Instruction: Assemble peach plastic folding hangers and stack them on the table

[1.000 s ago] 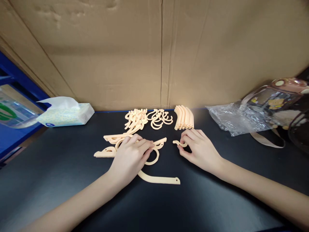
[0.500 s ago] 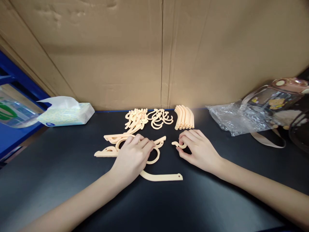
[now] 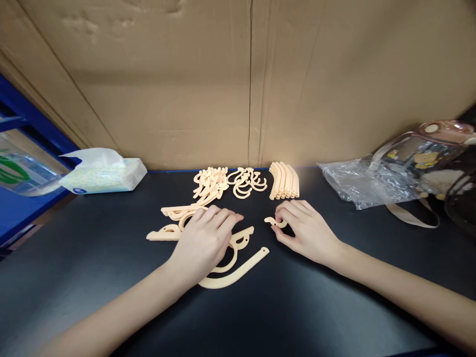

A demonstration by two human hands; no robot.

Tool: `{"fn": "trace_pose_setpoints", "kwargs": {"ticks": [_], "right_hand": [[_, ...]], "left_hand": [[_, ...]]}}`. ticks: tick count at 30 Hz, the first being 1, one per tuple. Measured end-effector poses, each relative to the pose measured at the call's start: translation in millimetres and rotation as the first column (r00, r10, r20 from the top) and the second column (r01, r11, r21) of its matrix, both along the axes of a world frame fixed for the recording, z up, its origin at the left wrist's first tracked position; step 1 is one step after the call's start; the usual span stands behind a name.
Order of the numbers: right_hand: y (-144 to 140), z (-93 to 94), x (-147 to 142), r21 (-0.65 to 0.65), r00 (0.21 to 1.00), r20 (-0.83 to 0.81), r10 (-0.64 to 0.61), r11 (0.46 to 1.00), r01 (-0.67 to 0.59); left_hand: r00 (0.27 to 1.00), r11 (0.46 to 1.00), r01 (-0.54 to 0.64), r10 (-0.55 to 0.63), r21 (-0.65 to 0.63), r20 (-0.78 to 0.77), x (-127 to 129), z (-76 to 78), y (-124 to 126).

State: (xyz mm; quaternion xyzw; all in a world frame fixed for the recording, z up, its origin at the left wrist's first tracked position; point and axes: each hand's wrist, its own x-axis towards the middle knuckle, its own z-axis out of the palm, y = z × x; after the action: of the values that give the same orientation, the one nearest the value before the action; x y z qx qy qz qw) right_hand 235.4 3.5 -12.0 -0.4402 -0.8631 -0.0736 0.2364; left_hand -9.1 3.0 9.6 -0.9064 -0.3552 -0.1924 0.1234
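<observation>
The left hand (image 3: 203, 243) lies palm down on a peach plastic hanger frame (image 3: 238, 243) in the middle of the black bench (image 3: 92, 277). Its grip is flat and spread over the piece, the fingers pressing on it rather than curled around it. The frame's long curved arm (image 3: 234, 272) runs out from under the hand toward the near right, and its ring part shows beside the fingertips. More flat hanger pieces (image 3: 169, 223) lie touching the hand on its left.

The right hand (image 3: 305, 230) rests just right of the frame, its thumb and forefinger in a narrow grip pinched on a small peach hook (image 3: 274, 221), which lies low on or just above the bench.

Farther back sit a pile of loose hooks (image 3: 228, 182) and a neat stack of curved strips (image 3: 284, 181). A tissue pack (image 3: 104, 176) lies at the far left, a crumpled clear plastic bag (image 3: 353, 183) at the far right, and a cardboard wall (image 3: 238, 84) stands behind.
</observation>
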Motion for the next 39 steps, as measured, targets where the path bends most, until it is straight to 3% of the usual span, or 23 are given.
{"fn": "trace_pose_setpoints", "kwargs": {"ticks": [4,8,14,18,23,32,39], "right_hand": [[-1.5,1.0,-0.7,0.009,1.0,-0.025,0.016,1.0,-0.016],[-4.1,4.0,-0.1,-0.065,0.993,-0.047,0.108,0.992,-0.111],[-5.8,6.0,-0.7,-0.129,0.959,0.007,0.284,0.951,-0.281],[-6.5,7.2,-1.3,-0.139,0.969,0.014,0.248,0.96,-0.244],[-10.5,7.4,-0.3,-0.307,0.988,-0.046,0.15,0.939,-0.157],[-17.5,10.9,-5.7,-0.427,0.99,-0.03,0.141,0.893,-0.14],[-20.4,10.5,-6.2,-0.438,0.982,-0.062,0.179,0.879,-0.187]], "left_hand": [[0.993,0.99,0.104,-0.099,-0.096,0.059,7.5,3.9,-11.1],[0.982,0.962,0.19,-0.186,-0.197,0.037,12.3,-1.0,-18.6],[0.986,0.932,0.165,-0.165,-0.321,0.027,11.0,-7.7,-17.5],[0.989,0.925,0.145,-0.13,-0.35,0.067,11.9,-9.3,-17.9],[0.977,0.901,0.177,-0.114,-0.397,0.179,12.7,-10.6,-17.5],[0.969,0.903,0.199,-0.123,-0.38,0.215,14.7,-11.2,-17.6],[0.983,0.946,0.176,-0.153,-0.272,0.103,15.6,-14.0,-16.9]]}}
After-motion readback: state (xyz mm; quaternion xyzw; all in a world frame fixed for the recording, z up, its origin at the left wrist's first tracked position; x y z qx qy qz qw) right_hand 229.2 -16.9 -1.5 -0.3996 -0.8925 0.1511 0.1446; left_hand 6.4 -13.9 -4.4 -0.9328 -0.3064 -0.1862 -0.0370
